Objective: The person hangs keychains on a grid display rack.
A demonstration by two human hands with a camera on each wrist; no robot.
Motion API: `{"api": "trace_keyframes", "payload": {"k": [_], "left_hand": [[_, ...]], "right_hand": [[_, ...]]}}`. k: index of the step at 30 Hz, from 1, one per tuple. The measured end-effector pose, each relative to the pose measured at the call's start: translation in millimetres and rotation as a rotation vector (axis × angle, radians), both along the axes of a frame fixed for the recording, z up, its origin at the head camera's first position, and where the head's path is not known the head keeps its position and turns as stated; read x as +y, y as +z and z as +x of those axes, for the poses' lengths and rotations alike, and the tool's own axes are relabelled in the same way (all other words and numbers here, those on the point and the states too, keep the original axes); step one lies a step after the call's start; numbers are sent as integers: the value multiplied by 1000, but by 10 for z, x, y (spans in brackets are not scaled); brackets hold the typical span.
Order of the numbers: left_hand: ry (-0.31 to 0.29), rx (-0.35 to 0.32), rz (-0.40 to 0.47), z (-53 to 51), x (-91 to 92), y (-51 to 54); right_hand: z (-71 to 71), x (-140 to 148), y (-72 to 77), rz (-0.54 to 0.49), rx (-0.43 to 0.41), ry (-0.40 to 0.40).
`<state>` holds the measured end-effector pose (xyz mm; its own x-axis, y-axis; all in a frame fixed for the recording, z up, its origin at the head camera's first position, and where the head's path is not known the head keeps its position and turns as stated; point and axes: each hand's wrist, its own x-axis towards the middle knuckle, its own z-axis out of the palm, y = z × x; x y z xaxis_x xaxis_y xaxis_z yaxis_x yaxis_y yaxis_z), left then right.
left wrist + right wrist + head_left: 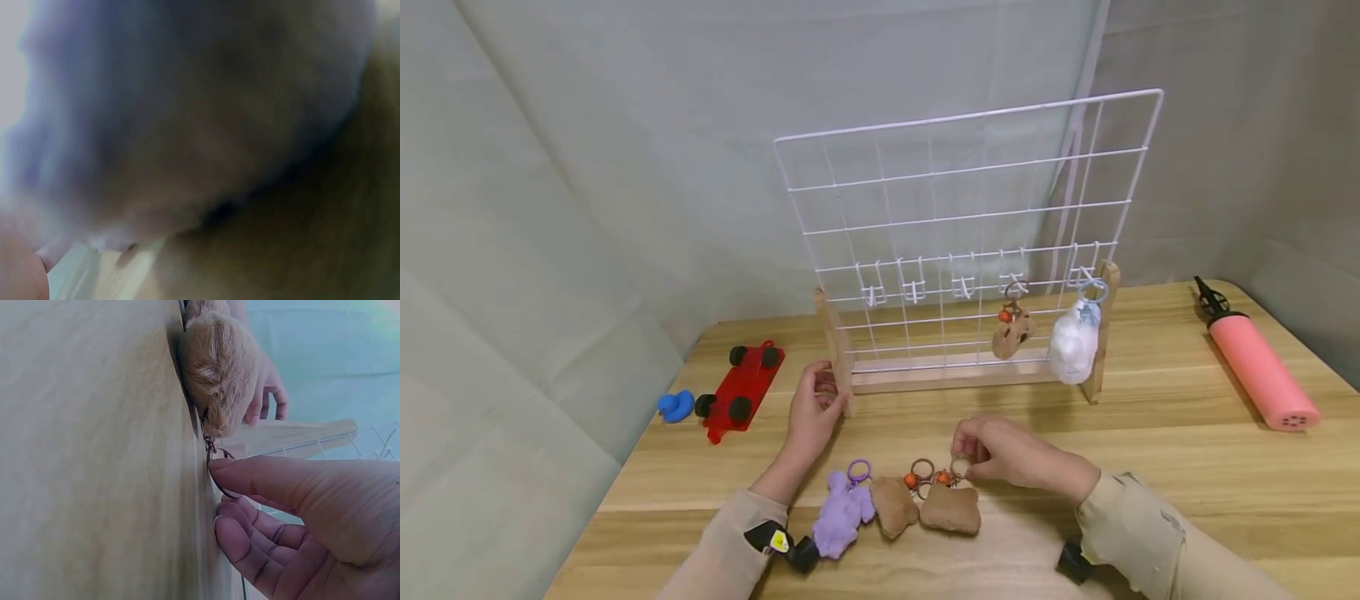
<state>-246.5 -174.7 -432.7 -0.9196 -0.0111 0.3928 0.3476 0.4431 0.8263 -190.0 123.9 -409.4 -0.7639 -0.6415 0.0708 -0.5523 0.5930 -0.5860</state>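
Observation:
My right hand [1000,450] pinches the metal ring of a brown plush keychain [951,508] that lies on the table. Seen from the right wrist, the ring [219,481] sits between thumb and fingers, with the furry plush [219,369] beyond. My left hand [812,412] holds the left wooden upright [835,350] of a white wire grid rack [970,221]. Another brown plush keychain [893,504] and a purple one [840,517] lie to the left of the pinched one. In the left wrist view, a large blurred shape [187,112] hides most of that hand.
Several white hooks [913,287] line the grid. A tan plush keychain [1013,333] and a white one [1073,342] hang at its right. A red toy car chassis [745,387] and a blue duck [676,407] lie left; a pink hand pump [1262,371] lies right.

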Motion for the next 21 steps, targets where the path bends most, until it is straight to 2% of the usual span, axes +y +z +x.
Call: {"api": "trace_keyframes", "payload": {"k": [7, 21], "left_hand": [[2, -18, -3, -4, -9, 5], [6, 11, -8, 3, -8, -4]], "right_hand": [[-6, 6, 11, -35, -40, 1], [8, 28, 41, -103, -114, 28]]}}
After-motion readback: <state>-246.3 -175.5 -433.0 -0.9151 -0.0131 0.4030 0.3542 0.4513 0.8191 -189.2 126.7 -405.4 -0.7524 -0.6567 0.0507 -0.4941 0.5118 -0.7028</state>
